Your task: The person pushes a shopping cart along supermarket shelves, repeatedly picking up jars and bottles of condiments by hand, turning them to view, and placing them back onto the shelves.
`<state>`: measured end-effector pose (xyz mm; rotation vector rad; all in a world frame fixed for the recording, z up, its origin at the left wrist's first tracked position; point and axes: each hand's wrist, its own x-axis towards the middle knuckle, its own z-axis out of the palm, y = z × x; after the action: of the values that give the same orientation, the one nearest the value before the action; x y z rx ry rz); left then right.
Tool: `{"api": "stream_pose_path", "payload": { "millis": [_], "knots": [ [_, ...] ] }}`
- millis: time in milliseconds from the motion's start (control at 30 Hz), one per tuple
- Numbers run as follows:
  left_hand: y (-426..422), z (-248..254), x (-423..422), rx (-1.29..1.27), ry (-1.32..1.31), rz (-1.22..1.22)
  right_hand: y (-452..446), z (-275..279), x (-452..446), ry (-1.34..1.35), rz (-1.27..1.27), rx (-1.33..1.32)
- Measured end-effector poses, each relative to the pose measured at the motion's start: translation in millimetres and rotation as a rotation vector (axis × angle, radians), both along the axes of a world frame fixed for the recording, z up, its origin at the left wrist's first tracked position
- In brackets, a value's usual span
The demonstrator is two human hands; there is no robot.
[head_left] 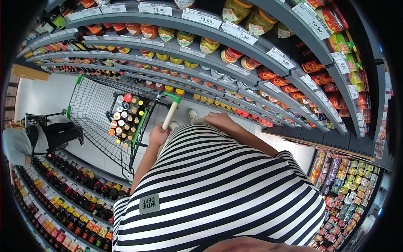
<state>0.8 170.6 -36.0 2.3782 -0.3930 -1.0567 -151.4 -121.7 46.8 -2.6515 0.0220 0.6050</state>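
Observation:
My left hand [159, 134] is closed round the near end of the pale handle [170, 114] of a shopping cart. The handle has a green end piece on its far side. The cart's wire basket [90, 107] stands ahead and to the left. A group of bottles and jars with red, white, yellow and gold caps [126, 119] stands upright in it. My right hand [219, 121] rests low against my body, below the striped shirt's hem, fingers lying loosely with nothing visible in them.
Shelves of jars and packets with price tags [201, 19] run along the front and right. Dark sauce bottles fill a shelf [79, 176] at the lower left. Another person [37, 140] stands at the far left beside a second cart. Packets hang at the lower right [348, 189].

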Motion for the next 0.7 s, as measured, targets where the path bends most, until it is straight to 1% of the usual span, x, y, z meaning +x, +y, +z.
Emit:
{"api": "stream_pose_path", "payload": {
  "millis": [67,133,167,233,300,367,467,533,600,633,700],
  "knots": [
    [0,3,2,-0.004,0.001,-0.008,0,3,-3,0.046,0.011,-0.013],
    [1,5,4,-0.005,-0.026,-0.019,-2,12,-9,-0.136,-0.161,-0.064],
    [1,5,5,-0.002,-0.045,-0.033,-10,18,-10,-0.22,-0.318,-0.041],
    [1,5,6,-0.002,-0.055,-0.023,-32,50,-2,-0.661,-0.501,-0.175],
    [3,3,4,0.015,-0.088,-0.013,-60,91,6,-0.845,-0.645,-0.287],
    [4,0,6,-0.004,-0.089,-0.017,-78,123,15,-0.992,-0.655,-0.419],
    [3,4,8,-0.022,-0.095,-0.001,-97,134,30,-0.979,-0.661,-0.458],
    [1,6,10,0.034,-0.115,-0.004,-115,131,37,-0.998,-0.639,-0.45],
    [4,5,11,0.032,-0.104,0.009,-129,124,41,-0.865,-0.673,-0.432],
    [5,1,11,0.016,-0.088,0.015,-133,123,45,-0.87,-0.686,-0.425],
    [4,-3,13,0.001,-0.076,0.01,-141,127,54,-0.701,-0.663,-0.415]
  ]
}}
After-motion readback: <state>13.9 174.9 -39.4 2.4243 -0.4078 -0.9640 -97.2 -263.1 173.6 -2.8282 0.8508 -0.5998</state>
